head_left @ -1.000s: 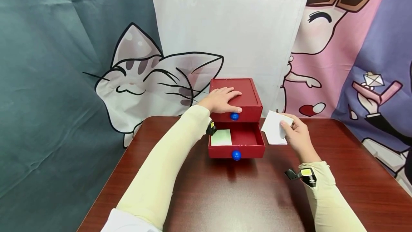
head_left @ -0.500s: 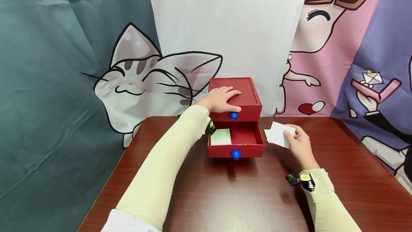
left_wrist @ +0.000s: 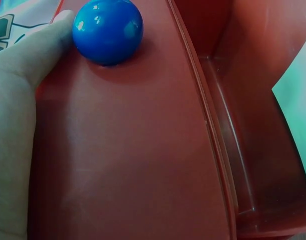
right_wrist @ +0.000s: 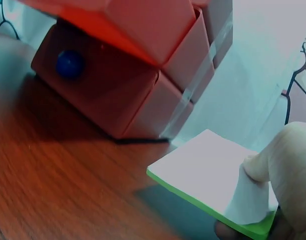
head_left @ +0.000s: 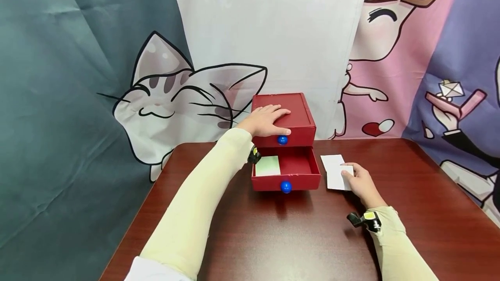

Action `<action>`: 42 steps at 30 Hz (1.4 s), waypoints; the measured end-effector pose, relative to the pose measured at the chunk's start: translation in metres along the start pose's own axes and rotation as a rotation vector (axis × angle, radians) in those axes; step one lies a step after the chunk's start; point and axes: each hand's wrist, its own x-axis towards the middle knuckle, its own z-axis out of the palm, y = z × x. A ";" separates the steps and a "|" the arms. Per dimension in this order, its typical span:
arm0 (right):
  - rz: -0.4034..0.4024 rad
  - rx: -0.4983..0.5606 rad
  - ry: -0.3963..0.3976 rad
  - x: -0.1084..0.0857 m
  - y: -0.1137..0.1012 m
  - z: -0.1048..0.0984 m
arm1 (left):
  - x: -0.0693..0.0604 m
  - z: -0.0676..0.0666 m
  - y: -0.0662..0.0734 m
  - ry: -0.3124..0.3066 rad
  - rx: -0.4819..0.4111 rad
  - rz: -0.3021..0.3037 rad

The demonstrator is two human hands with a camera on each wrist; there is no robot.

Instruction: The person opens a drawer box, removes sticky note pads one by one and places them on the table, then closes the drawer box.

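Note:
My left hand rests spread on top of a red drawer cabinet. Its thumb hangs over the front beside a blue knob. Below, an open drawer holds a pale green paper square at its left side. To the right of it, my right hand pinches a white, green-edged notepad between thumb and fingers. One sheet curls up under the thumb. Another white paper patch shows behind; whether it is held or lies on the table, I cannot tell.
The cabinet stands on a brown wooden table near its back edge. A lower drawer with a blue knob is closed beneath the open one. Behind hangs a printed cloth with a cartoon cat and figures.
My right hand has lowered slightly toward the table, turning the white paper so that two overlapping patches show. My left hand stays on the cabinet; the drawer has not moved.

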 end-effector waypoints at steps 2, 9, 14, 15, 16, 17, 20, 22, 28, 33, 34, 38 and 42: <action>-0.019 -0.075 -0.023 0.000 0.003 -0.001 | -0.001 0.000 0.000 0.007 -0.002 -0.001; -0.116 -0.329 -0.028 -0.002 0.013 -0.003 | -0.001 0.001 0.001 0.011 -0.005 0.000; -0.148 -0.464 -0.024 -0.003 0.014 -0.002 | -0.003 -0.002 0.003 0.017 -0.006 0.010; -0.154 -0.487 -0.024 -0.003 0.014 -0.002 | -0.003 -0.003 0.003 0.016 -0.006 0.011; -0.155 -0.508 -0.026 -0.003 0.014 -0.002 | -0.003 -0.003 0.003 0.016 -0.005 0.011; -0.153 -0.531 -0.024 -0.003 0.014 -0.002 | -0.003 -0.004 0.003 0.017 -0.004 0.011; -0.169 -0.571 0.004 -0.004 0.014 0.000 | -0.003 -0.004 0.003 0.016 -0.004 0.006; -0.202 -0.575 0.038 -0.005 0.014 0.001 | -0.003 -0.004 0.002 0.016 -0.003 0.001; -0.530 -0.600 0.161 -0.006 0.011 0.009 | -0.002 -0.003 0.001 0.016 -0.005 0.000; -0.639 -0.621 0.093 -0.012 0.009 0.016 | -0.004 -0.002 0.001 0.011 -0.001 -0.003; -0.636 -0.628 0.068 -0.014 0.009 0.016 | -0.004 -0.001 0.001 0.010 -0.001 -0.002; -0.618 -0.648 0.007 -0.020 0.010 0.017 | -0.005 -0.002 0.001 0.013 -0.006 0.003; -0.624 -0.648 0.007 -0.022 0.011 0.016 | -0.005 -0.002 0.001 0.021 -0.004 0.005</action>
